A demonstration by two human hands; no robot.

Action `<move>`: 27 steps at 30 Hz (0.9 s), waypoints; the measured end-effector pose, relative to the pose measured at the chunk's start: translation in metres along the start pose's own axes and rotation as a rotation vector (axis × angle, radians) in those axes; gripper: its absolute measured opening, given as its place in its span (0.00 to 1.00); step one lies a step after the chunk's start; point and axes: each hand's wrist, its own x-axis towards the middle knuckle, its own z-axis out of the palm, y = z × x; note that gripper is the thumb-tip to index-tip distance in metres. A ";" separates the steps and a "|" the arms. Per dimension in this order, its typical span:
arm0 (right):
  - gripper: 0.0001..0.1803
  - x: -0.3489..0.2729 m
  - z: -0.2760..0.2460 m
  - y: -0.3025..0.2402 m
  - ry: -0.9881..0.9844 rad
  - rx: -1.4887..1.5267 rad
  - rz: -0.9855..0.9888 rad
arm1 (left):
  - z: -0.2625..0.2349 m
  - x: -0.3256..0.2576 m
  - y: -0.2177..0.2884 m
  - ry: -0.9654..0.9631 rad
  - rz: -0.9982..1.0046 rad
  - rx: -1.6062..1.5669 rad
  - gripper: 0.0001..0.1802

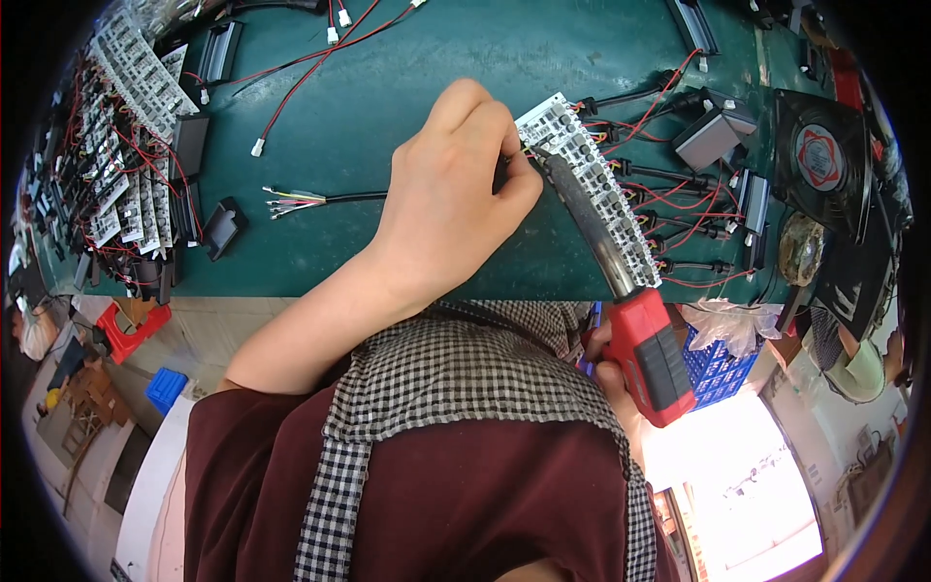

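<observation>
Over the green mat (407, 87), left hand (456, 189) curled on circuit board (592, 184), right hand's (613, 373) grip clenched round red soldering iron (640, 330).

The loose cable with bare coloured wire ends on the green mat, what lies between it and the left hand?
In the head view, only bare green mat lies there; the cable runs right up to the left hand.

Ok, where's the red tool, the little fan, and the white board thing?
soldering iron (652, 361), head view, on its red handle
cooling fan (819, 155), head view, on its round hub
circuit board strip (603, 189), head view, on its white middle
</observation>
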 end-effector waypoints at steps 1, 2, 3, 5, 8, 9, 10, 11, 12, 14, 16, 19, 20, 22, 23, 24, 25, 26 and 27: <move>0.40 -0.001 0.003 0.004 0.052 0.060 -0.026 | 0.000 0.000 0.000 0.001 -0.002 -0.003 0.08; 0.40 -0.001 0.003 0.003 0.053 0.060 -0.029 | 0.000 0.000 0.000 0.002 -0.003 -0.006 0.08; 0.39 0.000 0.003 0.002 0.053 0.023 -0.031 | 0.000 0.000 0.000 0.005 -0.002 -0.006 0.08; 0.39 0.000 0.004 -0.004 0.054 -0.014 -0.034 | 0.000 0.000 0.000 -0.001 -0.007 -0.002 0.08; 0.36 0.004 0.003 -0.021 0.063 0.280 0.152 | -0.001 0.000 0.001 -0.011 -0.012 -0.010 0.08; 0.34 0.009 0.001 -0.026 0.051 0.298 0.131 | -0.001 0.000 0.001 -0.009 -0.011 -0.010 0.08; 0.33 0.014 -0.001 -0.031 0.038 0.317 0.110 | -0.002 0.000 0.001 -0.015 -0.007 -0.010 0.08; 0.33 0.017 -0.001 -0.037 0.039 0.318 0.108 | -0.002 0.001 0.001 -0.020 -0.003 -0.009 0.08; 0.31 0.019 0.002 -0.042 0.088 0.348 0.142 | -0.002 0.001 0.001 -0.019 -0.001 -0.008 0.08; 0.30 0.019 0.004 -0.041 0.137 0.382 0.172 | -0.002 0.001 0.000 -0.020 -0.011 -0.002 0.08; 0.40 0.017 0.006 -0.037 0.133 0.287 0.129 | -0.003 0.001 0.002 -0.018 -0.011 -0.006 0.08; 0.40 0.028 0.008 -0.057 0.155 0.409 0.191 | -0.004 0.002 0.003 -0.023 -0.013 -0.015 0.08; 0.40 0.028 0.008 -0.057 0.155 0.419 0.181 | -0.004 0.002 0.003 -0.034 -0.016 -0.030 0.08; 0.40 0.022 0.008 -0.058 0.166 0.481 0.254 | -0.005 0.003 0.003 -0.031 -0.013 -0.032 0.08; 0.33 0.012 -0.002 -0.050 0.034 0.642 0.246 | -0.005 0.003 0.003 -0.036 -0.016 -0.048 0.08; 0.33 0.013 0.001 -0.049 0.026 0.654 0.234 | -0.004 0.002 0.003 -0.026 -0.013 -0.032 0.08; 0.30 0.015 0.003 -0.049 0.069 0.653 0.178 | -0.004 0.002 0.003 -0.032 -0.005 -0.003 0.08; 0.27 0.017 0.005 -0.048 0.113 0.652 0.121 | -0.005 0.002 0.003 -0.037 0.002 0.026 0.08; 0.25 0.020 0.004 -0.049 0.066 0.632 0.091 | -0.008 0.002 0.003 -0.036 0.023 0.098 0.07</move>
